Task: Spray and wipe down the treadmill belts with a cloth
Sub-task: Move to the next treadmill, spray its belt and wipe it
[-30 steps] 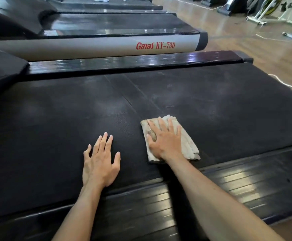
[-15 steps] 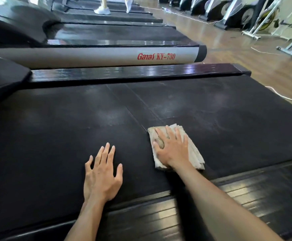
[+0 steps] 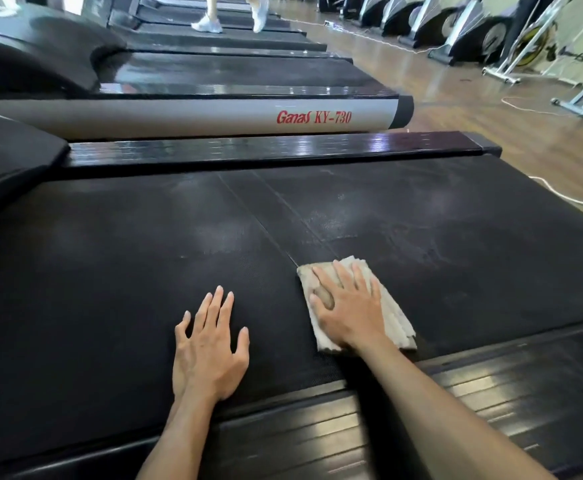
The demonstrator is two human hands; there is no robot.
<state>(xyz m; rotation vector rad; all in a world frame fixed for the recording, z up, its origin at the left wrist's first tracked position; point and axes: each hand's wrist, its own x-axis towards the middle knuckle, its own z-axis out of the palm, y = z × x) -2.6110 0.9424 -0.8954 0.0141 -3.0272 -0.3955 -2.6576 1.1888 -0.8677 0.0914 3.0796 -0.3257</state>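
- While the right hand (image 3: 350,311) lies flat on a folded beige cloth (image 3: 392,315), its fingers are straight and spread, pressing the cloth down onto the black treadmill belt (image 3: 110,271) rather than curling round it.
- That cloth sits close to the belt's near edge, a little right of the middle, with its layered folds showing along the right side and one corner reaching a thin seam line (image 3: 266,230) that crosses the belt.
- Left of the cloth and apart from it, the left hand (image 3: 210,351) rests palm down on the bare belt, fingers extended and slightly fanned, grasping nothing.
- Its wrist lies at the belt's near edge, where the glossy ribbed side rail (image 3: 491,393) begins; both forearms cross this rail.
- Pale hazy smears mark the belt surface beyond the two hands, thickest around the seam.
- Along the belt's far edge runs a second glossy dark rail (image 3: 266,148).
- Beyond it stands the next treadmill (image 3: 179,117), whose grey side panel bears red lettering reading "Ganas KY-730".
- Further along the row, a person's feet in white shoes (image 3: 208,24) are on another treadmill.
- Past the belt's right end lies a wooden floor (image 3: 473,109) with a white cable (image 3: 567,199), and exercise bikes (image 3: 463,39) stand in a line at the upper right.
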